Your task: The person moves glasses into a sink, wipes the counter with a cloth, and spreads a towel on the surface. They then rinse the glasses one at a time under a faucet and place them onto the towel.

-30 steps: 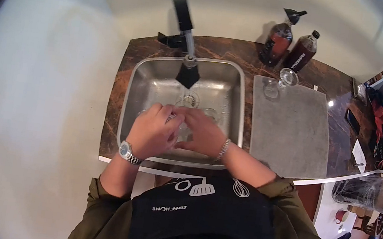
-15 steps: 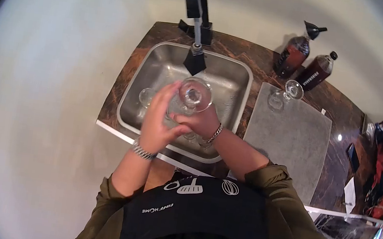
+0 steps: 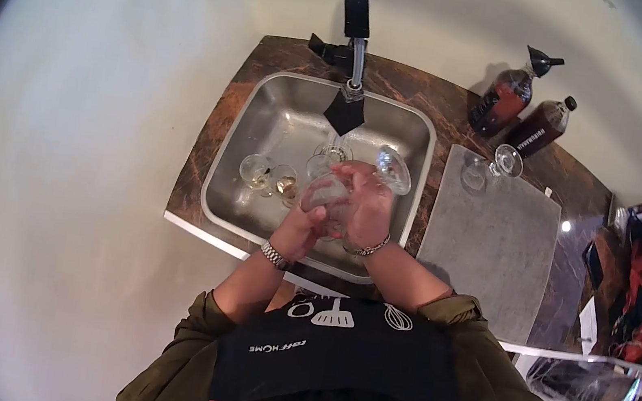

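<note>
Over the sink (image 3: 224, 162), both hands are closed around a clear stemmed glass (image 3: 395, 171). Its foot points to the upper right and its bowl faces down toward the lower left. My right hand (image 3: 368, 205) wraps the glass near the stem. At the bowl, my left hand (image 3: 299, 229) grips from below, its fingers partly hidden. More glasses (image 3: 256, 171) lie in the sink to the left of my hands, and others are partly hidden beneath them. Above, the black faucet head (image 3: 345, 114) hangs down, with what looks like water falling from it.
A grey mat (image 3: 486, 248) covers the counter at the right, with a stemmed glass (image 3: 508, 161) lying at its far edge. Behind stand a bottle with a black funnel (image 3: 503, 99) and a capped dark bottle (image 3: 542, 127). Farther right is a phone (image 3: 592, 265).
The glass has tipped over, its foot swinging from facing up to the upper right. My left hand has dropped lower and right, while my right hand has come up around the glass.
</note>
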### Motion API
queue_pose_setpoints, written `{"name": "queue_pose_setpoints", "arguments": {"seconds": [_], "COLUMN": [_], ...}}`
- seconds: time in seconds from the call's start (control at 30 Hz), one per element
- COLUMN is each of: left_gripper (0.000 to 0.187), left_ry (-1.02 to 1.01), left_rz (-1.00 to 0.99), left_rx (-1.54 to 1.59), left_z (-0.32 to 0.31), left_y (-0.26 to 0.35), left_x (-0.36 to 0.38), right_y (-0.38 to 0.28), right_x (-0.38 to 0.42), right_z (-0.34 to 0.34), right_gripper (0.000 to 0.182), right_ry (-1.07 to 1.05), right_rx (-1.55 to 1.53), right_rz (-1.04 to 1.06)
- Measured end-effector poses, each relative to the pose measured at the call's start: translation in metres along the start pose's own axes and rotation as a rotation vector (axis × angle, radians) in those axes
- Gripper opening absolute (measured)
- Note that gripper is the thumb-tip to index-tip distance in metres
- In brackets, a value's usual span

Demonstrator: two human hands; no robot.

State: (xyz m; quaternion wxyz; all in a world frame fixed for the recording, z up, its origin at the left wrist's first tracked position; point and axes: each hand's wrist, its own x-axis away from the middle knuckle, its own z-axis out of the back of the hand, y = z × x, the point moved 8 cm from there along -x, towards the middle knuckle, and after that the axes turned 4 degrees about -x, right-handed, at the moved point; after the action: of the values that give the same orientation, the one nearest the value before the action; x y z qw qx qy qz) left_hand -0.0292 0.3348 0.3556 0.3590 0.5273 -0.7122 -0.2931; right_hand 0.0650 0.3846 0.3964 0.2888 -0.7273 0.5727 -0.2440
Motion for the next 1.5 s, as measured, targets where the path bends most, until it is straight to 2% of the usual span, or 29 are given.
{"name": "queue_pose_setpoints", "arguments": {"seconds": [0.03, 0.07, 0.13, 0.23, 0.3, 0.33, 0.37, 0.4, 0.43, 0.47, 0.5, 0.53, 0.57, 0.6, 0.63, 0.67, 0.7, 0.73, 0.8, 0.83, 0.9, 1.0, 1.07, 1.13, 1.2, 1.23, 1.3, 1.37, 1.5], "left_gripper": [0.094, 0.098, 0.103, 0.11, 0.091, 0.091, 0.077, 0.063, 0.063, 0.054, 0.045, 0.037, 0.037, 0.036, 0.034, 0.034, 0.033, 0.031, 0.029, 0.028, 0.027, 0.028, 0.027, 0.026, 0.025, 0.025, 0.025, 0.024, 0.023], "left_ry": [-0.02, -0.074, -0.147, -0.182, -0.408, -0.422, -0.343, -0.26, -0.277, -0.21, -0.15, -0.092, -0.121, -0.066, -0.019, -0.057, -0.031, 0.003, 0.045, 0.024, 0.028, 0.022, 0.022, 0.081, 0.101, 0.117, 0.15, 0.223, 0.299], "left_rz": [0.013, 0.039, 0.076, 0.102, 0.008, 0.018, -0.005, -0.034, -0.031, -0.059, -0.088, -0.116, -0.115, -0.063, -0.018, -0.021, -0.035, -0.052, -0.031, -0.025, -0.013, -0.019, -0.012, -0.003, -0.011, -0.019, -0.029, -0.047, -0.047], "left_rx": [0.002, -0.035, -0.073, -0.135, -0.121, -0.12, -0.415, -0.709, -0.709, -0.683, -0.658, -0.629, -0.624, -0.602, -0.589, -0.589, -0.56, -0.531, -0.596, -0.569, -0.542, -0.602, -0.587, -0.603, -0.58, -0.579, -0.57, -0.562, -0.559], "left_z": [0.008, 0.019, 0.029, 0.039, 0.025, 0.033, 0.049, 0.064, 0.071, 0.083, 0.095, 0.105, 0.108, 0.119, 0.129, 0.129, 0.136, 0.141, 0.141, 0.141, 0.136, 0.132, 0.133, 0.137, 0.135, 0.134, 0.129, 0.122, 0.11], "left_y": [-0.004, -0.009, -0.004, 0.014, 0.039, 0.044, 0.049, 0.056, 0.06, 0.069, 0.077, 0.084, 0.083, 0.08, 0.083, 0.085, 0.085, 0.084, 0.086, 0.086, 0.083, 0.08, 0.074, 0.07, 0.065, 0.065, 0.061, 0.057, 0.037], "left_x": [0.001, 0.001, 0.0, -0.003, 0.001, -0.001, -0.006, -0.01, -0.009, -0.007, -0.003, 0.001, 0.004, 0.006, 0.001, -0.006, -0.002, 0.001, -0.002, -0.005, -0.006, -0.008, -0.001, 0.0, 0.003, 0.004, 0.01, 0.016, 0.027], "right_y": [-0.001, -0.005, -0.018, -0.021, -0.031, -0.055, -0.07, -0.073, -0.081, -0.086, -0.088, -0.034, 0.018, 0.022, 0.025, 0.026, -0.003, -0.022, -0.068, -0.054, 0.043, 0.043, 0.011, -0.016, -0.01, -0.027, -0.068, -0.119, -0.211], "right_x": [0.003, 0.0, -0.003, -0.003, 0.002, 0.004, 0.011, 0.012, 0.024, 0.04, 0.059, 0.036, 0.017, 0.023, 0.018, 0.011, 0.021, 0.028, 0.063, 0.064, 0.006, 0.02, 0.041, 0.049, 0.057, 0.061, 0.071, 0.085, 0.08], "right_z": [-0.005, -0.005, -0.029, -0.048, -0.064, -0.09, -0.112, -0.113, -0.129, -0.143, -0.154, -0.12, -0.078, -0.079, -0.07, -0.058, -0.094, -0.109, -0.156, -0.141, -0.025, 0.015, 0.018, 0.039, 0.089, 0.101, 0.14, 0.191, 0.276], "right_gripper": [0.015, 0.015, 0.011, 0.012, 0.018, 0.02, 0.023, 0.023, 0.016, 0.012, 0.016, 0.017, 0.018, 0.018, 0.014, 0.014, 0.01, 0.01, 0.013, 0.007, 0.015, 0.012, 0.006, 0.01, 0.031, 0.035, 0.038, 0.038, 0.035], "right_ry": [0.012, 0.029, -0.201, -0.088, -0.009, -0.161, -0.312, -0.298, -0.459, -0.616, -0.772, -0.624, -0.464, -0.435, -0.303, -0.18, -0.321, -0.305, -0.569, -0.618, -0.138, -0.093, -0.059, 0.234, 0.431, 0.4, 0.508, 0.718, 1.004], "right_rx": [0.051, 0.054, 0.346, 0.282, 0.211, 0.371, 0.532, 0.538, 0.579, 0.619, 0.662, 0.889, 1.098, 1.115, 0.973, 0.827, 0.962, 0.971, 0.782, 0.834, 0.701, 0.785, 0.655, 0.469, -0.022, -0.164, -0.326, -0.226, 0.255], "right_rz": [-0.071, -0.054, 0.071, 0.016, 0.003, 0.179, 0.353, 0.359, 0.535, 0.709, 0.887, 0.653, 0.409, 0.418, 0.296, 0.176, 0.513, 0.506, 0.909, 0.949, 0.098, 0.16, 0.546, 0.26, 0.011, -0.001, 0.104, 0.267, 0.501]}}
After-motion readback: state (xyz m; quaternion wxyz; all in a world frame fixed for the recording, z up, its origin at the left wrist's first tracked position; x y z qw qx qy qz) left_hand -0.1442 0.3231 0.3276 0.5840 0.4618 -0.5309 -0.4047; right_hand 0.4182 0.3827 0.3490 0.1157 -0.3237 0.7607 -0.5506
